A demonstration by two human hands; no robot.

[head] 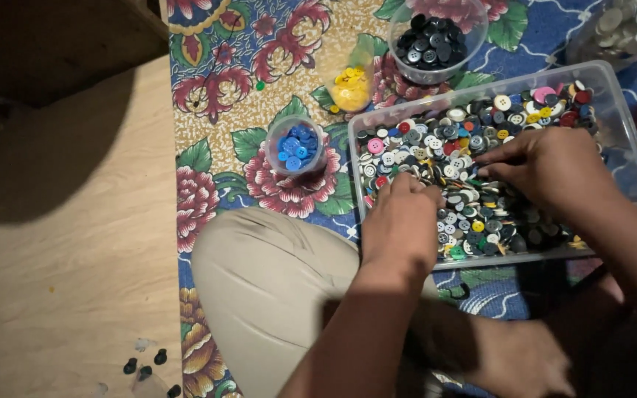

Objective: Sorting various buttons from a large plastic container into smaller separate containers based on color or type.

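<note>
Head view, looking down. A clear plastic tray (623, 133) at right of centre holds a dense layer of mixed buttons (451, 147) in white, black, red, yellow and blue. The left hand (401, 225), at centre frame, rests knuckles-up on the buttons at the tray's near left part, fingers curled under; whether it holds anything cannot be told. The right hand (551, 166), in the right half of the frame, lies across the middle of the tray with fingers extended leftward, tips pressed together on the buttons; any button pinched is too small to tell. Left of the tray stands a small cup of blue buttons (296, 145); above it, a clear bag of yellow buttons (351, 87) and a bowl of black buttons (433, 40), all on a floral cloth (237, 66).
</note>
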